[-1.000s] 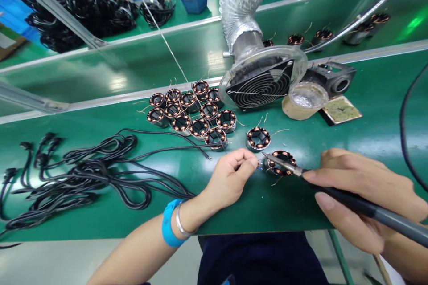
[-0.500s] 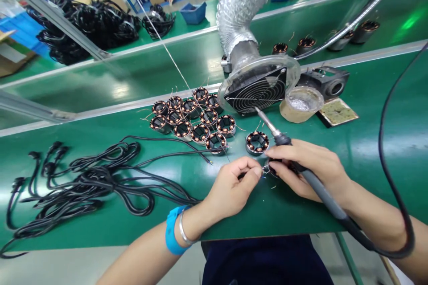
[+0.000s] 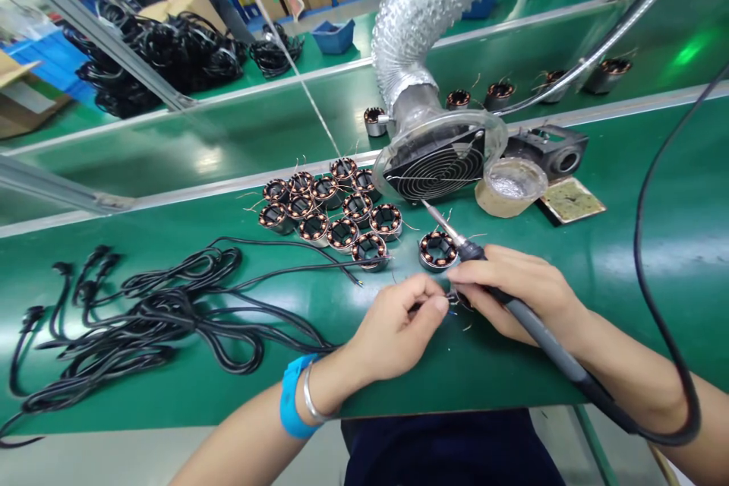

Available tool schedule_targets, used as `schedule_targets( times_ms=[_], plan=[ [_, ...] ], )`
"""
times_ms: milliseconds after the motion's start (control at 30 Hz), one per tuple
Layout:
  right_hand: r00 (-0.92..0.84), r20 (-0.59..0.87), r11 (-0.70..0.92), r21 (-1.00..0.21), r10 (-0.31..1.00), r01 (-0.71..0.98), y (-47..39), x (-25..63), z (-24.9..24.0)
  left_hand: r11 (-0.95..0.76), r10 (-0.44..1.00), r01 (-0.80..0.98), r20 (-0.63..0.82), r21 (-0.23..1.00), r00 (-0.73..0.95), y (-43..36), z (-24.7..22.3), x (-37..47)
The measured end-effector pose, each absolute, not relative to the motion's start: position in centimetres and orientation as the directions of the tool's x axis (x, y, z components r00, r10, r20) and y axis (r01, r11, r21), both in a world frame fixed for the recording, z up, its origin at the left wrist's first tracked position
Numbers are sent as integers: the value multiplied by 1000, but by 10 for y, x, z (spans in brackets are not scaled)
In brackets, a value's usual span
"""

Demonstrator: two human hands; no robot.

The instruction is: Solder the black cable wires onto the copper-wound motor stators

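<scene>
My left hand (image 3: 396,330) pinches the end of a black power cable (image 3: 285,326) between thumb and forefinger; thin wire ends with a bit of blue show past the fingertips. Across the palm of my right hand (image 3: 532,296) lies a soldering iron (image 3: 538,326), its metal tip pointing up and left, clear of the work. The thumb and forefinger of that hand meet the wires beside a motor stator (image 3: 465,301), which the fingers mostly hide. Just behind stands another copper-wound stator (image 3: 438,251), upright on the green bench (image 3: 342,387).
Several stators (image 3: 342,231) stand grouped left of centre. Black cables with plugs (image 3: 171,319) lie coiled at left. A fume extractor (image 3: 438,167) hangs behind the iron, near a round tub (image 3: 511,186), an iron stand (image 3: 550,152) and a sponge tray (image 3: 571,200). The iron's cord arches at right.
The right hand and soldering iron have shifted slightly left and down, and the fingers now cover more of the stator. The left hand keeps its pinch. The camera view has moved a little.
</scene>
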State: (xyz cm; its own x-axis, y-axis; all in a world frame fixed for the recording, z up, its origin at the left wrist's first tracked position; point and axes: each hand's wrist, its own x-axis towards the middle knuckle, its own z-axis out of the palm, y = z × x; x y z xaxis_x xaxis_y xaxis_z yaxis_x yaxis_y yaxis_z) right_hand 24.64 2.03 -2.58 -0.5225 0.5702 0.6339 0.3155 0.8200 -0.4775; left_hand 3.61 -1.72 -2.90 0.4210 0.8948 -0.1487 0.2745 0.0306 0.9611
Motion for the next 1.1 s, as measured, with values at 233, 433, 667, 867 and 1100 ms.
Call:
schedule_targets(
  times_ms=[233, 433, 667, 867, 1100],
  plan=[
    [-505, 650, 816, -524, 568, 243, 15, 235, -18, 83, 856, 218, -181, 972, 485, -9, -23, 33],
    [-487, 646, 806, -514, 588, 292, 10, 236, -19, -8, 877, 334, -153, 943, 455, -6, -13, 30],
    [-472, 607, 765, -558, 640, 321, 8, 244, -21, 299, 861, 71, -301, 952, 410, -5, -22, 39],
    [-428, 550, 694, -617, 717, 371, 4, 242, -31, 362, 876, 33, -352, 932, 328, -13, -24, 48],
    [-363, 551, 660, -640, 752, 394, 3, 239, -38, 337, 915, -5, -327, 941, 236, -15, -25, 54]
  ],
)
